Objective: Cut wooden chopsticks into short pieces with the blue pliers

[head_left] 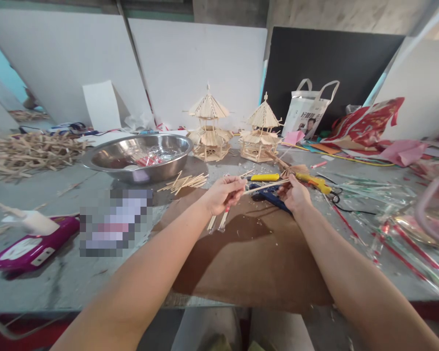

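My left hand [225,191] is closed in a pinch on one end of some thin wooden sticks [265,187]. At their other end, my right hand [296,192] grips the same sticks between thumb and fingers. They are held level above a brown board [256,263]. Below my left hand lie plastic-wrapped chopsticks [223,220], partly hidden by it. A dark blue tool [274,197], perhaps pliers, rests under the sticks. Just beyond is a yellow-handled cutter [265,177]. Beside my right hand lies a yellow glue gun [316,183]. Loose short sticks [186,182] are heaped left of my left hand.
Two stick-built pagoda models [209,139] stand at the back. A steel basin [153,173] holds plastic wrappers. At far left are a stick pile [29,151] and a purple case [32,248]. Wrappers [369,187] and a white bag [307,114] are on the right.
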Motion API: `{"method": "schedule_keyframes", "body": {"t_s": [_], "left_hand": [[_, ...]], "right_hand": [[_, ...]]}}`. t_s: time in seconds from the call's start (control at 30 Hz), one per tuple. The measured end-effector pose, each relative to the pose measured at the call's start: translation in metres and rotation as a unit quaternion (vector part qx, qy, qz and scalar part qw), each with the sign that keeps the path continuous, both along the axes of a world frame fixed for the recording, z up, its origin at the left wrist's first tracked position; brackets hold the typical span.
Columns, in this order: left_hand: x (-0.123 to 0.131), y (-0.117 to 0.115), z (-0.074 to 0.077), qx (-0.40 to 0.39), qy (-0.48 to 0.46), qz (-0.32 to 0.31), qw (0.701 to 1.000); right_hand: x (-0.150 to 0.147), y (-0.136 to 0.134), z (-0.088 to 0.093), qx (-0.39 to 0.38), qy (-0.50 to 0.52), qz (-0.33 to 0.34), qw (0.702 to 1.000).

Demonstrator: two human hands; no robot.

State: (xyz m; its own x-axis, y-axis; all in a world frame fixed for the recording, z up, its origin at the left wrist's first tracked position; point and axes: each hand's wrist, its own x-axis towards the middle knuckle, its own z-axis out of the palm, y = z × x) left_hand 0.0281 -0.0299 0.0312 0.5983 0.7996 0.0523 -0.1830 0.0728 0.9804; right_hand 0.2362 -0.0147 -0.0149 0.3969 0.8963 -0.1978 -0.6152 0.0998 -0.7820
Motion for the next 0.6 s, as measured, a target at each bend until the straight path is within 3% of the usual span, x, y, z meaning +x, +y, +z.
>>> {"method": "schedule_keyframes", "body": {"t_s": [0.1,0.2,0.33,0.43,0.6], "left_hand": [[-0.001,0.006,-0.003,0.04,0.036,0.098,0.994],[0.001,0.008,-0.009,0.15,0.186,0.162,0.957],[0.003,0.007,-0.019,0.24,0.334,0.081,0.908],[0.004,0.008,-0.024,0.251,0.362,0.027,0.897],[0.006,0.008,-0.025,0.289,0.4,0.007,0.87]], "right_hand": [[-0.002,-0.001,0.0,0.002,-0.016,-0.008,1.0],[-0.005,-0.002,0.0,0.012,-0.032,0.013,0.999],[-0.008,-0.004,-0.001,0.038,-0.058,0.054,0.996],[-0.009,-0.004,-0.002,0.053,-0.061,0.067,0.994],[-0.01,-0.004,-0.003,0.065,-0.062,0.09,0.992]]}}
